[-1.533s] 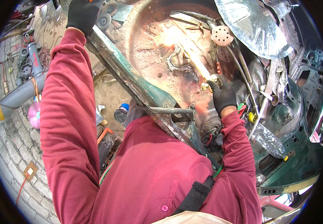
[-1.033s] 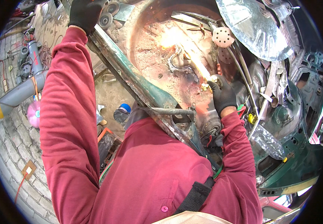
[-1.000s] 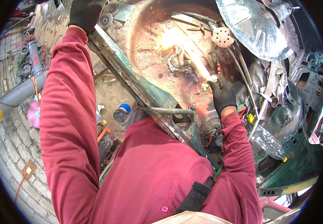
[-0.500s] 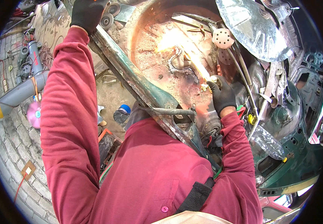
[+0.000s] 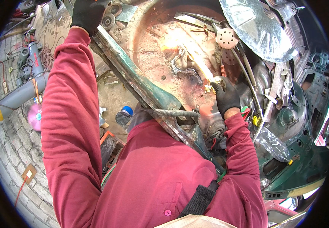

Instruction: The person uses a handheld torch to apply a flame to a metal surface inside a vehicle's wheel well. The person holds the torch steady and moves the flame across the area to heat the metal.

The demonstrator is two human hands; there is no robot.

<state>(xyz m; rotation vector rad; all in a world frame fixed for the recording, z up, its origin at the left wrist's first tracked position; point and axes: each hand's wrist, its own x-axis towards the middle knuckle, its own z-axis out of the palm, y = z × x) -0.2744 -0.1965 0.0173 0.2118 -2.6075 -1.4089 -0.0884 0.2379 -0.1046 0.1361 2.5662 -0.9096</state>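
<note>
My right hand (image 5: 226, 95), in a black glove, is closed round the near end of a torch-like tool (image 5: 211, 83) with brass-coloured fittings. From there a glaring white strip runs up and left to a bright glow over a rusty, round metal pan (image 5: 155, 68). A curved, rough-edged hole (image 5: 183, 68) lies beside the glow. My left hand (image 5: 89, 14), also black-gloved, is at the far end of a green, rust-worn metal edge (image 5: 134, 78). Its fingers run up out of the picture, so whether they grip anything is hidden.
Grinding discs (image 5: 111, 17) lie by my left hand. A perforated sanding pad (image 5: 227, 38) and a shiny sheet of metal (image 5: 255, 30) are beyond my right hand. At right lies a clear bottle (image 5: 272, 144); at left stand an angle grinder (image 5: 36, 59) and grey pipe (image 5: 20, 95).
The bright glow over the pan has shrunk, and the hole's edge beside it shows more clearly. Both hands have stayed almost in place.
</note>
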